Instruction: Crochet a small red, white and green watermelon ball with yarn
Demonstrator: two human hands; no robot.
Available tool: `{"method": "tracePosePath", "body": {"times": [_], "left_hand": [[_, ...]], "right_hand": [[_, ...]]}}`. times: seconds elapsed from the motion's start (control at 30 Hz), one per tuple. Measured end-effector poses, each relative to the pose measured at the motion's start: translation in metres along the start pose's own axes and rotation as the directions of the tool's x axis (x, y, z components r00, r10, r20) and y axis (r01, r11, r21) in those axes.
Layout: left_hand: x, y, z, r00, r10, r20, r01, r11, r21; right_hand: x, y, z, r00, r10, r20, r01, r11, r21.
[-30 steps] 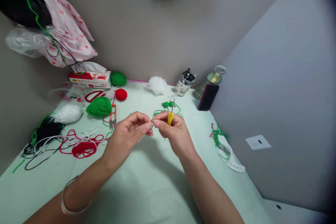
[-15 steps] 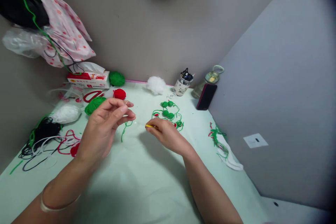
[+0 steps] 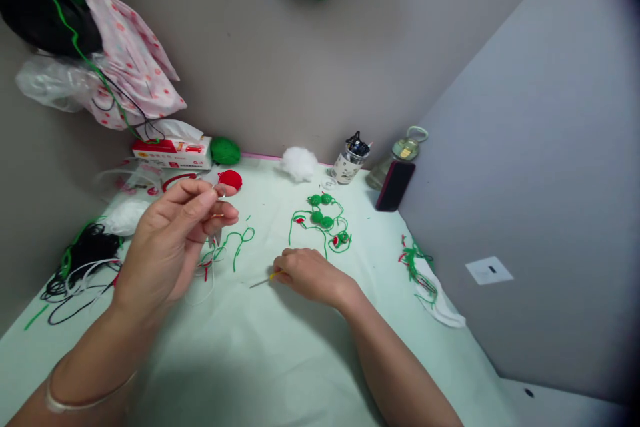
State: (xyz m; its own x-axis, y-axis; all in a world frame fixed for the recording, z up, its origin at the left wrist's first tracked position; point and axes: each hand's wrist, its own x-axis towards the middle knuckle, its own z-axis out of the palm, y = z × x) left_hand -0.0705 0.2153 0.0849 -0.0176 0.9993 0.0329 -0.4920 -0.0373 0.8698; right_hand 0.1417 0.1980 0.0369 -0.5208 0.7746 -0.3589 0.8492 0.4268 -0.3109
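My left hand (image 3: pixel 167 233) is raised over the left of the table, thumb and forefinger pinched on a thin bit of white yarn (image 3: pixel 223 195). Strands of white yarn also hang or lie just below its fingers. My right hand (image 3: pixel 305 271) rests low near the table middle, closed around the yellow handle of a crochet hook (image 3: pixel 260 283), whose metal shaft points left. Beyond it lie several small green crocheted balls (image 3: pixel 321 219) with loose green tails and bits of red. A cut piece of green yarn (image 3: pixel 241 243) curls between my hands.
Behind my left hand are a red yarn ball (image 3: pixel 231 180), a green yarn ball (image 3: pixel 225 151) and a tissue box (image 3: pixel 173 155). White stuffing (image 3: pixel 299 164), a cup of tools (image 3: pixel 350 163), a bottle (image 3: pixel 400 150) and a phone (image 3: pixel 395 186) line the back. Yarn scraps (image 3: pixel 417 267) lie right.
My left hand has moved left and slightly nearer. My right hand has lowered toward the table and left, and the hook's metal shaft now shows plainly.
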Motion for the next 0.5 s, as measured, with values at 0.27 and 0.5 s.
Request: {"method": "tracePosePath", "body": {"times": [0.27, 0.5], "left_hand": [[0.006, 0.015, -0.009, 0.982, 0.163, -0.094, -0.166, 0.986, -0.019], [0.0, 0.022, -0.007, 0.99, 0.132, -0.052, -0.134, 0.99, -0.039]], "right_hand": [[0.012, -0.005, -0.009, 0.992, -0.091, -0.091, 0.075, 0.983, -0.17], [0.094, -0.018, -0.02, 0.927, -0.301, -0.222, 0.213, 0.913, -0.347]]}}
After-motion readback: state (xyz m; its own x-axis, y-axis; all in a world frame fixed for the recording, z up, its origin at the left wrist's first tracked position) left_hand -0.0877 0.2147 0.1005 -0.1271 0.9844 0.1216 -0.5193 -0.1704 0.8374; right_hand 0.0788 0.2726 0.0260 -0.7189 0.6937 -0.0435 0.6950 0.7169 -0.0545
